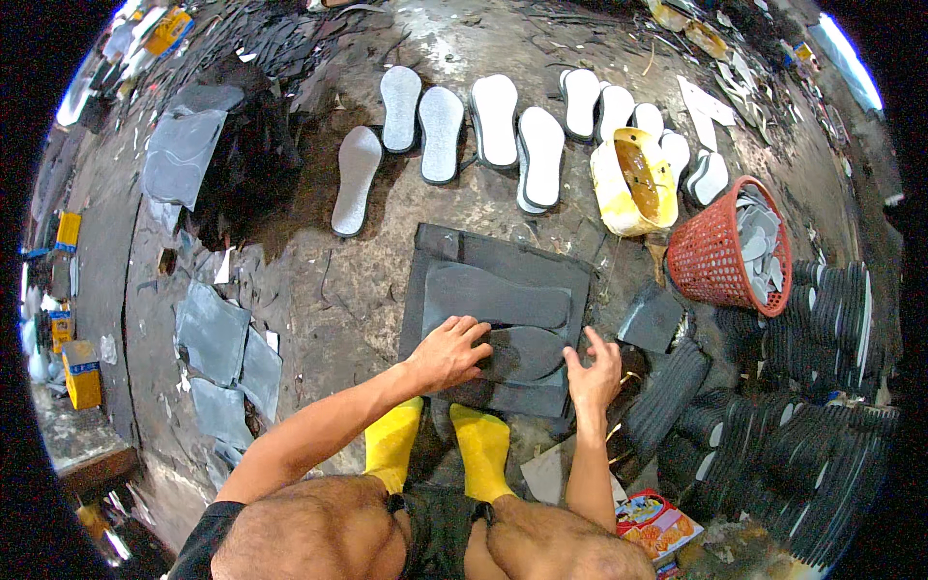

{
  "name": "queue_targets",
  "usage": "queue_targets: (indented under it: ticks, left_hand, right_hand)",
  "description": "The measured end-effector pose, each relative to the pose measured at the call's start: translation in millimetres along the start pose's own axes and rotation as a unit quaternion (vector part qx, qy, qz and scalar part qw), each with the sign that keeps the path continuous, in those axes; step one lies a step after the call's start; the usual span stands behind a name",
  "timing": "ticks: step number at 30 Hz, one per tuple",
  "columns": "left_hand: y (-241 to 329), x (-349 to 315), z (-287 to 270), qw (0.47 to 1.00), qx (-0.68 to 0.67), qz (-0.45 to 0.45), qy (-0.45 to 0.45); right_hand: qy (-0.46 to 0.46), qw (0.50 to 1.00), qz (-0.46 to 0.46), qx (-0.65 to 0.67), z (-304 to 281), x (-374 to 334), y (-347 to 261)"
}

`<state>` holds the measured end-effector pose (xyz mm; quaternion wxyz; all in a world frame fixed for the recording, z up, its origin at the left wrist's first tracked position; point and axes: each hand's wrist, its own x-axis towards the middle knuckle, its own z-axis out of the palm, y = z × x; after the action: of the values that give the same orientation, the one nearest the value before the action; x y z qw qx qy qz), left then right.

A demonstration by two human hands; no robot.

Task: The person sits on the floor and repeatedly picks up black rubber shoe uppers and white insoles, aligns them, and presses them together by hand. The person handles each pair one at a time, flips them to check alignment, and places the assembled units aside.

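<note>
A black square board (414, 290) lies on the floor in front of my feet. Two dark sole-shaped pieces rest on it, a far sole (498, 293) and a near sole (527, 354), side by side with the narrower ends to the right. My left hand (450, 350) lies over the toe end of the near sole, fingers a little bent and apart, gripping nothing that I can see. At the board's right side, by the heel ends, my right hand (594, 372) has thumb and forefinger spread with nothing between them.
Pale soles (495, 121) stand in rows beyond the board. To the right are a cut-open yellow container (626, 188) with brown contents, a red basket (710, 246) of grey scraps, and stacked black soles (822, 483). Grey sheets (213, 333) lie on the left.
</note>
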<state>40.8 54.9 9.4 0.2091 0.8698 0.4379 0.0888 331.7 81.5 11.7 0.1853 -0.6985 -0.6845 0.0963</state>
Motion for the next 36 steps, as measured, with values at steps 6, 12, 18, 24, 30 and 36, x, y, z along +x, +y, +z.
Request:
queue_targets:
  ticks: [6,12,18,24,30,36]
  left_hand:
    - [-0.8,9.3,-40.2,0.99,-0.133,-0.041,-0.013]
    - [-22.4,18.1,-87.5,0.694,-0.691,-0.203,0.001]
    - [9.9,4.7,-85.2,0.84,-0.476,-0.204,0.159]
    - [43.9,-1.6,-29.8,0.941,-0.302,0.006,0.153]
    - [-33.5,-13.8,-9.0,0.992,-0.11,-0.048,0.032]
    - [-24.3,-33.8,-14.4,0.893,-0.306,-0.194,0.265]
  right_hand:
    - [0.013,0.84,0.334,0.428,-18.7,-22.8,19.8]
    - [-0.135,0.732,0.36,0.562,-12.3,-34.1,-30.1]
    - [0.111,0.81,0.333,0.471,-19.0,-37.6,-78.8]
    - [0.041,0.803,0.222,0.551,-73.5,-1.9,-61.8]
    - [0.151,0.782,0.181,0.578,-117.8,42.8,-29.4]
    - [-0.024,0.766,0.213,0.606,-53.9,11.8,-24.8]
